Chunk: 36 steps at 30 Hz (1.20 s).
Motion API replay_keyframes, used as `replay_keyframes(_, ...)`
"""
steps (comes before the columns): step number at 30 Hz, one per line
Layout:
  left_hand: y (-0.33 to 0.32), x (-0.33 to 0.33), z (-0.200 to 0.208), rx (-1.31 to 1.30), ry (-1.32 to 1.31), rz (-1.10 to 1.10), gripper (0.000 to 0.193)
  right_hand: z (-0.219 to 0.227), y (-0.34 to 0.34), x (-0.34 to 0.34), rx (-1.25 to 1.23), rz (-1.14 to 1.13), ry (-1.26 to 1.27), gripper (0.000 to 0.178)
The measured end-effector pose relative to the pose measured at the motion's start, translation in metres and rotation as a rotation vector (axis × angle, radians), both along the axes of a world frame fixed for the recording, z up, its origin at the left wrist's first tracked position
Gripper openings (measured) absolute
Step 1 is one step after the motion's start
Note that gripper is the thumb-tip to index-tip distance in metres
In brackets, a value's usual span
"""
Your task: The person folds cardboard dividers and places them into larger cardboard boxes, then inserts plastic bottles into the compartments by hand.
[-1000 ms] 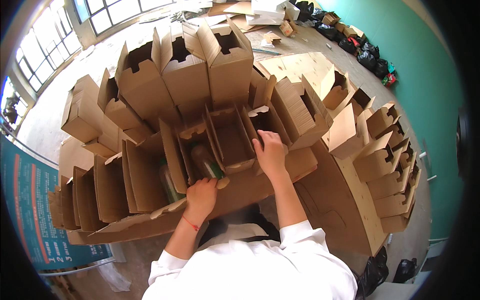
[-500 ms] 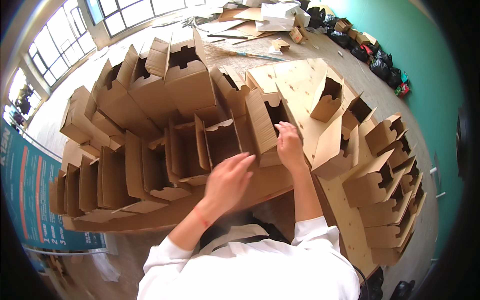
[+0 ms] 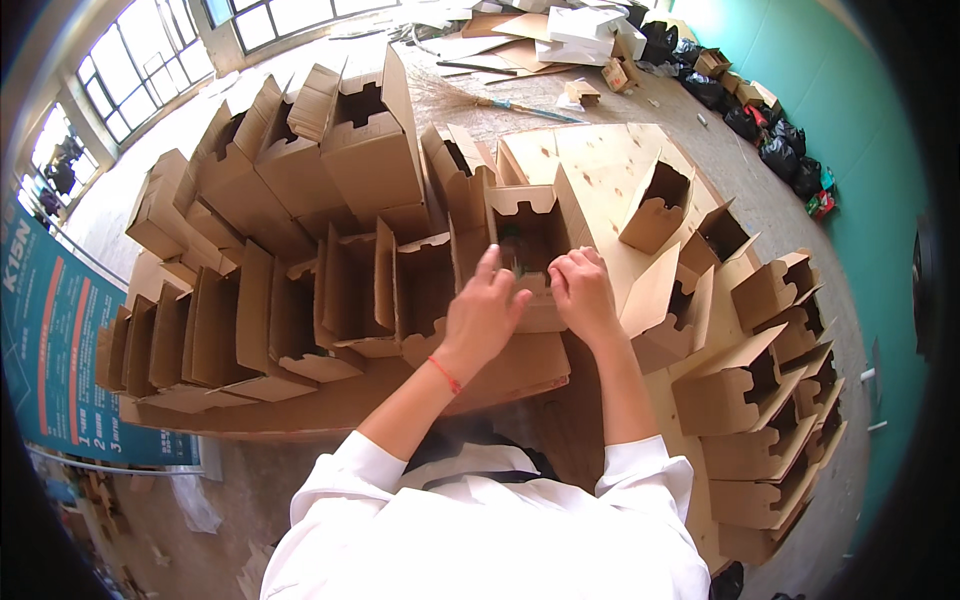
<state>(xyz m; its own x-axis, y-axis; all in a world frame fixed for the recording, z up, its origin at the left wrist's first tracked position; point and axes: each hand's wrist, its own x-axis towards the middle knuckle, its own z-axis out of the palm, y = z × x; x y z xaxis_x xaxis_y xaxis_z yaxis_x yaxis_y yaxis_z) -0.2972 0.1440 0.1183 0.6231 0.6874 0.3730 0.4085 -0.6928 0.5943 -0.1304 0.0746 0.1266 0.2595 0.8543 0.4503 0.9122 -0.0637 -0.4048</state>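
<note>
In front of me stands an open cardboard box (image 3: 575, 215), its top flaps raised. A greenish, clear-looking thing shows dimly inside it; I cannot make out its kind. My left hand (image 3: 482, 315) is at the box's near left corner, index finger and thumb apart, holding nothing. On the right, my right hand (image 3: 583, 292) has its fingers curled closed on the near edge of the box, by the short front flap (image 3: 538, 290). Just left of it is another open box (image 3: 423, 280), partly behind my left hand.
Tall open boxes (image 3: 370, 160) stand in a back row, with lower ones (image 3: 215, 315) in front. More boxes (image 3: 735, 375) line the right side of the wooden board (image 3: 570, 150). Beyond lie a broom (image 3: 520, 107), black bags (image 3: 780, 155) and a green wall (image 3: 850, 130). A banner (image 3: 65, 340) stands left.
The box in front of me has turned and opened wider, its left flap no longer leaning across. My left hand has moved up to it; my right hand has come down to its near edge.
</note>
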Motion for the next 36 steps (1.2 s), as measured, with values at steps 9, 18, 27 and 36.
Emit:
replay_keyframes(9, 0.011, -0.010, -0.019, -0.020, 0.036, 0.054, 0.007, 0.004, -0.024, 0.024, -0.406, -0.028, -0.053, 0.014)
replay_keyframes(18, -0.002, -0.012, -0.033, 0.033, -0.051, -0.007, 0.012, -0.030, 0.099, -0.002, -1.531, -0.102, -0.358, 0.027)
replay_keyframes(27, -0.019, 0.003, -0.045, 0.135, 0.228, 0.030, 0.025, -0.074, 0.058, 0.011, -0.911, -0.014, -0.086, 0.031)
replay_keyframes(36, -0.017, 0.008, -0.051, 0.079, 0.311, -0.019, 0.033, -0.100, 0.116, 0.042, -1.500, 0.043, 0.070, 0.054)
